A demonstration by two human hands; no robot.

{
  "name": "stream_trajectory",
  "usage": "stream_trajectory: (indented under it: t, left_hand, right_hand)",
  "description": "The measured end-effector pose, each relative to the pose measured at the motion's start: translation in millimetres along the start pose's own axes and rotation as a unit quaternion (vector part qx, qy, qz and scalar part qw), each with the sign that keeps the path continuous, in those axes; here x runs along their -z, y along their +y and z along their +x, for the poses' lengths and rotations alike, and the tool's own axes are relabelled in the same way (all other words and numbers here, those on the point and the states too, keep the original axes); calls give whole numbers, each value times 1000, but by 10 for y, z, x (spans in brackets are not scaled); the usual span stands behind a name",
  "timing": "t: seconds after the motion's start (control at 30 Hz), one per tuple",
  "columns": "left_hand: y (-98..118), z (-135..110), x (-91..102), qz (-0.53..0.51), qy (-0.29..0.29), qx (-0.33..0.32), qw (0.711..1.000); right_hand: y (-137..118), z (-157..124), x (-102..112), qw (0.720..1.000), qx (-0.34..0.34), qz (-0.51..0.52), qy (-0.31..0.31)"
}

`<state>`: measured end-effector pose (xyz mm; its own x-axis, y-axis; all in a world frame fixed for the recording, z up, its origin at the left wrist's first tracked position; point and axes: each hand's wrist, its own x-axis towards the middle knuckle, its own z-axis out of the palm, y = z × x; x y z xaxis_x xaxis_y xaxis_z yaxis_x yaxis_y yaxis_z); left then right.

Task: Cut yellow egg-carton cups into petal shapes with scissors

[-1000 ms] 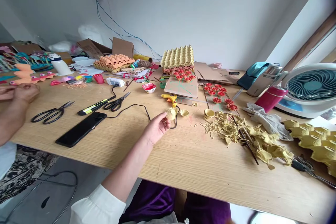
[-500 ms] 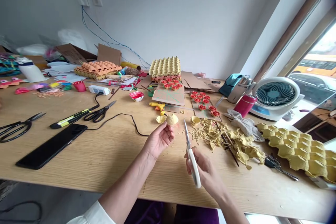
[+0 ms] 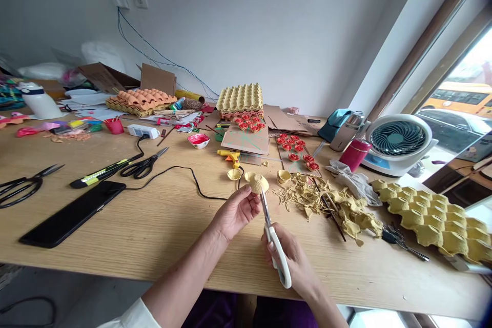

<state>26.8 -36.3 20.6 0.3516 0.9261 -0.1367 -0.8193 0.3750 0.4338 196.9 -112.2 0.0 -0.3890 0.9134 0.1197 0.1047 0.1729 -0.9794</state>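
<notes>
My left hand (image 3: 235,212) pinches a small yellow egg-carton cup (image 3: 257,183) above the wooden table (image 3: 161,225). My right hand (image 3: 294,261) grips white-handled scissors (image 3: 273,238), whose blades point up and reach the cup's lower edge. Two more yellow cups (image 3: 283,176) sit on the table just beyond. A heap of yellow carton scraps (image 3: 330,202) lies to the right of my hands.
A yellow egg tray (image 3: 430,218) lies at the right, a white fan (image 3: 397,141) and a red bottle (image 3: 355,154) behind it. A yellow glue gun (image 3: 229,156), red paper roses (image 3: 298,149), stacked egg trays (image 3: 240,98), black scissors (image 3: 144,165) and a black phone (image 3: 73,213) are spread about.
The view swung right over the second. My right hand came into view with the scissors and brought the blades up to the cup in my left hand.
</notes>
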Motion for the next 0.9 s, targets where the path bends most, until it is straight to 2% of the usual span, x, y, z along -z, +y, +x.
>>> stream_trajectory:
  t: [0.47,0.9]
  left_hand:
    - [-41,-28,20,26,-25,14,999]
    - [-64,-47,17,38,-33,-5,999]
  right_hand:
    - [39,-33,-22,999,-5,-3,40]
    - [43,-47,-26,999,-2,-1,42]
